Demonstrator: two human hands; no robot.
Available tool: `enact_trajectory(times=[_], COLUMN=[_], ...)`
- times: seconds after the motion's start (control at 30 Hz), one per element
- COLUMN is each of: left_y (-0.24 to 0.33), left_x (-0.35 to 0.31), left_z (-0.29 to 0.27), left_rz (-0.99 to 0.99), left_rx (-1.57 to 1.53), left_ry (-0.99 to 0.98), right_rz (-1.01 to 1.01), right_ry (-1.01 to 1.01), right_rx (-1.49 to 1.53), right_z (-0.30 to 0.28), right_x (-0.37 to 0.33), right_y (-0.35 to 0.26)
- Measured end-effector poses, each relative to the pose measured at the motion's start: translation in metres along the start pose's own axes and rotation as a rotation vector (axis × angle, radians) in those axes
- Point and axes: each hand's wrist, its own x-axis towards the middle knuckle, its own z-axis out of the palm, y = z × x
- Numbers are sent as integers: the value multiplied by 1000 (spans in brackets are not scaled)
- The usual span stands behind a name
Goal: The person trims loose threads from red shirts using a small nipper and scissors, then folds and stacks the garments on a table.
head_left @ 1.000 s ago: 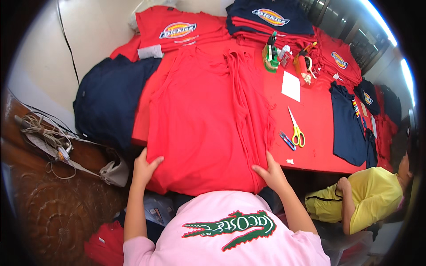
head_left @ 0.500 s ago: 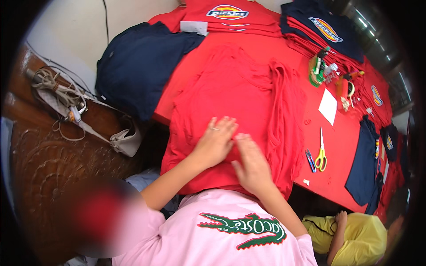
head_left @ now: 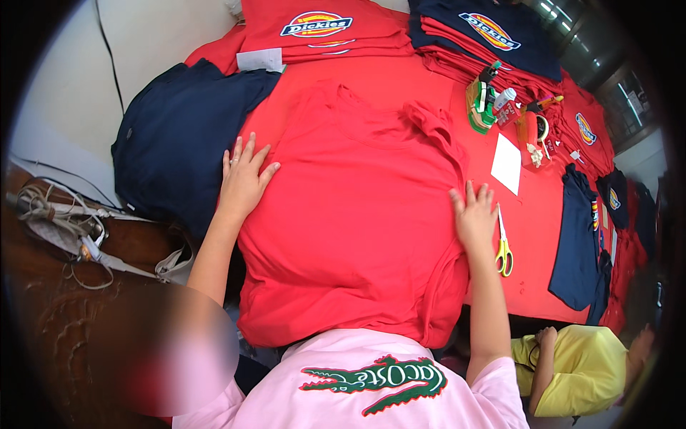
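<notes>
A red T-shirt (head_left: 350,222) lies spread out before me on the red-topped table, its neckline toward the far side and its lower end bunched against my pink shirt. My left hand (head_left: 244,175), with a ring on one finger, is at the shirt's left edge, fingers stretched and apart. On the opposite edge rests my right hand (head_left: 474,216), its fingers spread too. Neither hand grips anything. At the upper right of the shirt, the sleeve cloth is crumpled. Yellow-handled scissors (head_left: 504,257) lie just right of my right hand.
A navy shirt (head_left: 179,136) hangs over the table's left side. Folded red shirts (head_left: 371,32) and a navy-topped stack (head_left: 532,36) stand at the back. A green tape dispenser (head_left: 481,107) and white paper (head_left: 506,164) lie right. Someone in yellow (head_left: 582,372) sits lower right.
My hands have moved from the middle of the shirt outward to its two sides. The cloth lies wider and smoother. The whole view has shifted slightly.
</notes>
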Motion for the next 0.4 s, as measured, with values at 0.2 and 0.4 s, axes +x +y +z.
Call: enact_trajectory(times=[0.2, 0.4], left_y=[39, 87], left_x=[75, 161], left_z=[24, 79], left_rz=[130, -225], left_rx=[-232, -759], left_ry=[286, 331], right_rz=[-196, -47], right_ry=[284, 81], right_rx=[607, 973], right_z=[-40, 0], right_x=[76, 126], right_y=[-19, -93])
